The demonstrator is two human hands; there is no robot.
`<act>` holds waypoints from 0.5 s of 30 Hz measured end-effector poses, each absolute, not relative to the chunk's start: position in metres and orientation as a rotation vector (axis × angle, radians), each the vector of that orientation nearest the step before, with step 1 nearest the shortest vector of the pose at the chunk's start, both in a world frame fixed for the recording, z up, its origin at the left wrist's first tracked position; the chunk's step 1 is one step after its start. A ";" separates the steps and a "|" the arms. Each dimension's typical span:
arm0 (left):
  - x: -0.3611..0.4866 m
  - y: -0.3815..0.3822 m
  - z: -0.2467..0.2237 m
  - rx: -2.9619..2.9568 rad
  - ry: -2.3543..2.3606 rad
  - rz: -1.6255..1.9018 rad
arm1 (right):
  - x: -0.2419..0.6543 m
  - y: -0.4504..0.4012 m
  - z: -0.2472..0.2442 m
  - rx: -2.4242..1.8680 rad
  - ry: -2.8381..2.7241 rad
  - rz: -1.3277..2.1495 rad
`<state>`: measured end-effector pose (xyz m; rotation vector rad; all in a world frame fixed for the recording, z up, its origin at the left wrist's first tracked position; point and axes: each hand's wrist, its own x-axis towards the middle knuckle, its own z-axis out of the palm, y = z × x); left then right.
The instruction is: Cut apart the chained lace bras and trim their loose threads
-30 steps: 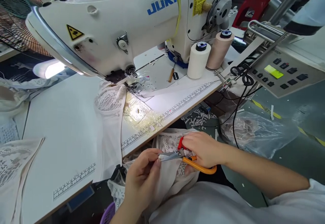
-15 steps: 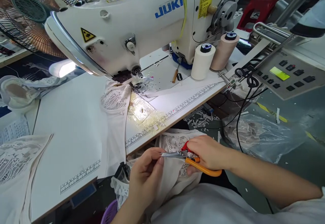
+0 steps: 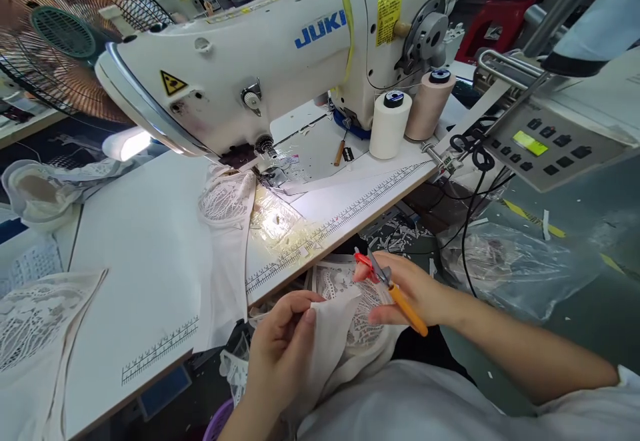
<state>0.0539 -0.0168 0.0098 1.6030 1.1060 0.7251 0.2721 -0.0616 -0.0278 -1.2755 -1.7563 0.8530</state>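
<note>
My left hand [image 3: 285, 347] pinches the edge of a white lace bra [image 3: 367, 317] that hangs over my lap below the table's edge. In my right hand [image 3: 413, 287] is a pair of scissors [image 3: 403, 306] with orange and red handles, its blades pointing up and to the left, a little apart from the fabric. The fingers of that hand are partly spread around the handles. Another white lace piece [image 3: 227, 204] lies under the sewing machine's [image 3: 220, 61] needle area and drapes over the front edge of the table.
Two thread cones, one white [image 3: 390, 124] and one beige [image 3: 430, 106], stand right of the machine. A small wooden-handled screwdriver [image 3: 340, 152] and a razor blade [image 3: 349, 154] lie near its base. A control panel [image 3: 545, 141] juts out at right. More lace pieces [image 3: 40, 334] lie at left, near a fan [image 3: 65, 31].
My right hand has drawn the scissors back from my left fingertips and turned the blades upward. My left hand keeps its pinch on the fabric. The camera view has shifted slightly.
</note>
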 end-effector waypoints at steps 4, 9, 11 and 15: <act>0.052 -0.019 0.007 1.633 1.067 0.760 | 0.258 -0.062 -0.026 -1.185 -1.716 0.881; 0.052 -0.022 0.008 1.534 1.094 0.785 | 0.249 -0.064 -0.023 -1.237 -1.734 0.803; 0.050 -0.021 0.007 1.502 1.078 0.765 | 0.248 -0.066 -0.021 -1.244 -1.745 0.781; 0.047 -0.017 0.002 1.456 1.090 0.680 | 0.249 -0.070 -0.017 -1.335 -1.752 0.713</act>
